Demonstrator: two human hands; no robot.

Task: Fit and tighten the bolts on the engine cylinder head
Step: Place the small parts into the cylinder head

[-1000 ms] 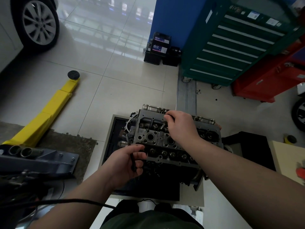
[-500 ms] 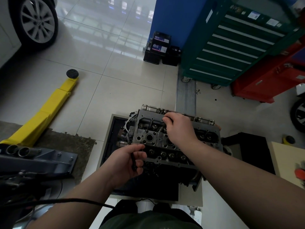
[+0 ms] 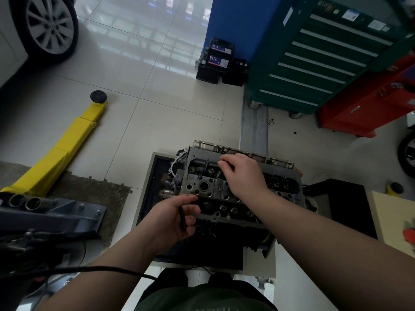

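A grey engine cylinder head (image 3: 208,191) sits on a low stand in the middle of the floor, its top full of round bores and bolt holes. My left hand (image 3: 173,218) hovers at the head's near left corner and grips dark bolts (image 3: 182,217) in its curled fingers. My right hand (image 3: 242,173) reaches over the far middle of the head, fingers curled down at a hole; whatever it pinches is hidden beneath the fingers.
A yellow lift arm (image 3: 65,151) lies on the floor at left, a car wheel (image 3: 49,25) behind it. Two black batteries (image 3: 219,61) stand by a blue wall. A green tool cabinet (image 3: 318,52) and a red cabinet (image 3: 370,102) stand at right. A dark metal part (image 3: 45,209) lies near left.
My right hand has shifted slightly left and toward the far edge of the cylinder head. My left hand stays put with the bolts.
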